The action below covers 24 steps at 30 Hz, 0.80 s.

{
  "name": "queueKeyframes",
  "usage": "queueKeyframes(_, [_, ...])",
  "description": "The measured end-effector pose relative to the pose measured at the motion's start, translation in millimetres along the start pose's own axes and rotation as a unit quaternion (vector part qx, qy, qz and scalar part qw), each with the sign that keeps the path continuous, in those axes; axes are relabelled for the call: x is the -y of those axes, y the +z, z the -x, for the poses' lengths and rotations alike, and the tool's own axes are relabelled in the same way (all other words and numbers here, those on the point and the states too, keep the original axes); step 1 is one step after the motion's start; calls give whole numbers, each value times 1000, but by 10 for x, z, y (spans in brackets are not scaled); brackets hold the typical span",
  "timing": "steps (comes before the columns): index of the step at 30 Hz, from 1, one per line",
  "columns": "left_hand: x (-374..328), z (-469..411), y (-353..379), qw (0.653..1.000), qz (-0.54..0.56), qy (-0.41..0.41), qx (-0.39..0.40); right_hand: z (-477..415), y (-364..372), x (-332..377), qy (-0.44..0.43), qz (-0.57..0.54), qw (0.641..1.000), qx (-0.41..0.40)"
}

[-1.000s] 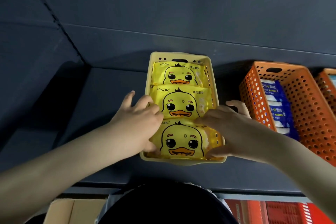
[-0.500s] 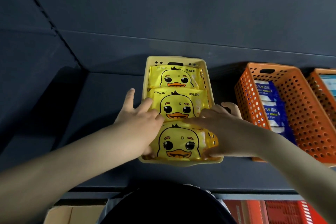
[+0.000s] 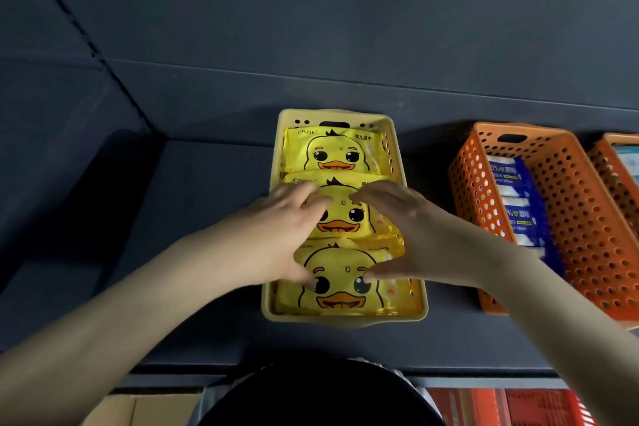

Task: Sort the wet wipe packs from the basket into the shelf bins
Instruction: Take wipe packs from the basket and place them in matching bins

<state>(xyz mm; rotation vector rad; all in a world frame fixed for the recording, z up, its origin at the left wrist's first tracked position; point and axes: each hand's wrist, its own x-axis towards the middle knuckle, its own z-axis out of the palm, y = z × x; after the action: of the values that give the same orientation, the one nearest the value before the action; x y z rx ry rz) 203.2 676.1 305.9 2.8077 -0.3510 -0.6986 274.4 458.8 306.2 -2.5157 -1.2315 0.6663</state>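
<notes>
- Hands first: the left hand [image 3: 276,228] and the right hand [image 3: 411,228] lie spread on the duck packs in the yellow bin [image 3: 345,320]. The fingers are fairly straight and neither hand clasps anything.
- Even pressure from both sides looks the best way to settle the middle pack [image 3: 340,218] and the front pack [image 3: 340,290] flat, below the rim, without creasing the soft wrappers.
- The back pack [image 3: 332,152] lies untouched by the bin's far wall.
- Each pack lies face up with its long axis across the bin, the duck's crest toward the shelf's back and its beak toward the person.
- The orange bin [image 3: 570,218], apart to the right, holds blue packs [image 3: 511,183].
</notes>
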Motion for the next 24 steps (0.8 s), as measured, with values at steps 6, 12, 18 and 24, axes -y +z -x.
queueKeyframes(6, [39, -123, 62, 999, -40, 2, 36, -83, 30, -5, 15, 70, 996, 49])
queueKeyframes(12, [32, -129, 39, 995, -94, 22, 39, -114, 2, 24, 3, 132, 988, 76])
queueKeyframes(18, [180, -324, -39, 999, -9, 11, -40, -295, -50, -54, -2, 53, 997, -56])
queueKeyframes(24, [269, -456, -22, 998, -9, 24, -56, -414, 50, -157, 4, 39, 996, -78])
